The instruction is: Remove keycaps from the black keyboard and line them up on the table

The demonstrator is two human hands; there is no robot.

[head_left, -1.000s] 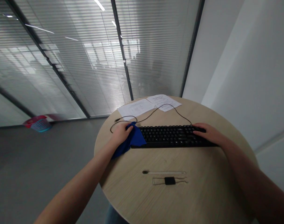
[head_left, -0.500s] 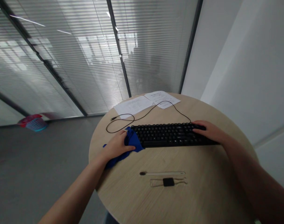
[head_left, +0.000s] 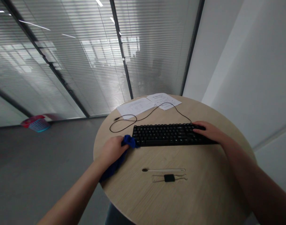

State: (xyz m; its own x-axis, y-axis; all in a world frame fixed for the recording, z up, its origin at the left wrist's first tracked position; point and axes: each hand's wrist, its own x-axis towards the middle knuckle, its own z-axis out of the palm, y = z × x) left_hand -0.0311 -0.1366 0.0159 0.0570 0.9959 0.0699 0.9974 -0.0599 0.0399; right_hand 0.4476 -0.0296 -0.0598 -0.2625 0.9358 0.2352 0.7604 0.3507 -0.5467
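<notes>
My left hand [head_left: 113, 149] is closed on a blue cloth [head_left: 129, 142] at the left end of a black keyboard [head_left: 167, 134], the cloth touching the keyboard's near left corner. The rest of the cloth trails under my wrist toward the table edge. My right hand [head_left: 207, 131] lies flat on the keyboard's right end, fingers stretched over the keys. The keyboard's black cable [head_left: 147, 116] loops away behind it on the round wooden table [head_left: 180, 200].
A thin white brush [head_left: 164, 170] and a wire keycap puller with a black grip [head_left: 169, 178] lie in front of the keyboard. Two printed sheets [head_left: 149, 103] rest at the far edge. Glass partitions with blinds stand behind; a red and blue basket [head_left: 36, 123] sits on the floor left.
My left hand drew the blue cloth back off the keyboard's left end toward me and to the left. My right hand stayed on the right end of the keyboard.
</notes>
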